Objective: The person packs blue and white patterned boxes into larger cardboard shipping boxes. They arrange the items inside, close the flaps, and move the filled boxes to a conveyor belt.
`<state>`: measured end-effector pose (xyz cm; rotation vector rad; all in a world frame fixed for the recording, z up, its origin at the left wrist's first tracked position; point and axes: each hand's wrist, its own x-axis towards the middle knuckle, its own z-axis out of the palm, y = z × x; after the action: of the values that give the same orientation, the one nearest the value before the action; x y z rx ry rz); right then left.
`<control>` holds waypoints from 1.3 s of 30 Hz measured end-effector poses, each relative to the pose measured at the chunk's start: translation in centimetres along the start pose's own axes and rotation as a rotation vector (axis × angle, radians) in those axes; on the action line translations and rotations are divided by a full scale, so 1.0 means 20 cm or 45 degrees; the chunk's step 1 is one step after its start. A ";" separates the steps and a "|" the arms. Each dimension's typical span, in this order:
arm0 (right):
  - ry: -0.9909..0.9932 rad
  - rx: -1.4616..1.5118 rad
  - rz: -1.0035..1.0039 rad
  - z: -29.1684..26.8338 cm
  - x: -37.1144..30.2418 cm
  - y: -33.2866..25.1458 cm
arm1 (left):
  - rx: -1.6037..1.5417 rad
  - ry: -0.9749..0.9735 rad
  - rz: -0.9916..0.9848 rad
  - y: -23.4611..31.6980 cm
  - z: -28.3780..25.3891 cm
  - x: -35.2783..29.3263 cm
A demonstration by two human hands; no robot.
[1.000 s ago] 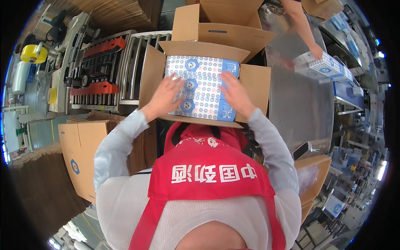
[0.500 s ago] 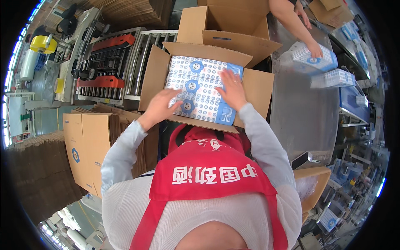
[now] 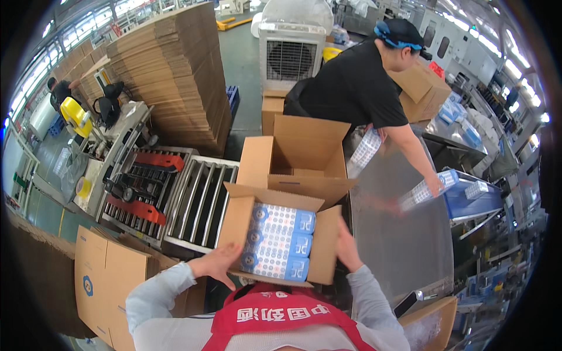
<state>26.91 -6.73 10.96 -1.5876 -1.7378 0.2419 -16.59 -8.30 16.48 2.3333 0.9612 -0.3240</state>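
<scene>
An open cardboard carton [image 3: 324, 251] stands in front of me with its flaps up. Three white and blue patterned boxes [image 3: 274, 238] lie side by side inside it. My left hand [image 3: 219, 263] is at the carton's near left corner, thumb spread from the fingers, holding nothing. Against the outer face of the right flap rests my right hand [image 3: 346, 245], its fingers stretched along the cardboard. Behind this carton is a second open carton [image 3: 307, 149], whose near flap leans toward the first.
A roller conveyor [image 3: 202, 202] runs off to the left. Flat cardboard stands in a tall stack [image 3: 175, 76] behind it and in folded cartons [image 3: 108, 286] at near left. A metal table [image 3: 404, 245] lies to the right, where a co-worker [image 3: 357, 88] handles patterned boxes [image 3: 430, 190].
My hands have moved off the boxes' tops to the carton's left and right sides. The view has tilted up, showing more of the co-worker, who now has a box in each hand.
</scene>
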 end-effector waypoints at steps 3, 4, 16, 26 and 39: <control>-0.910 -0.105 -0.158 0.40 0.13 -0.33 | -0.050 -0.292 0.207 -0.29 0.33 0.13; -1.024 -0.289 -0.136 0.49 0.14 -0.31 | -0.102 -0.361 0.200 -0.31 0.21 0.26; -0.508 -0.192 -0.409 0.48 -0.09 -0.15 | -1.453 1.273 -0.404 -0.40 0.46 0.34; -0.213 1.501 1.087 0.88 -0.20 -0.35 | -1.414 0.840 -0.444 -0.90 0.04 0.38; -0.177 0.499 0.480 2.73 0.64 -1.56 | 0.093 1.461 -1.004 -2.03 -0.17 -0.29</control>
<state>-30.96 17.10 -3.32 -1.6145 -1.3678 0.8409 -49.31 13.40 4.26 1.9815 2.4046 0.8079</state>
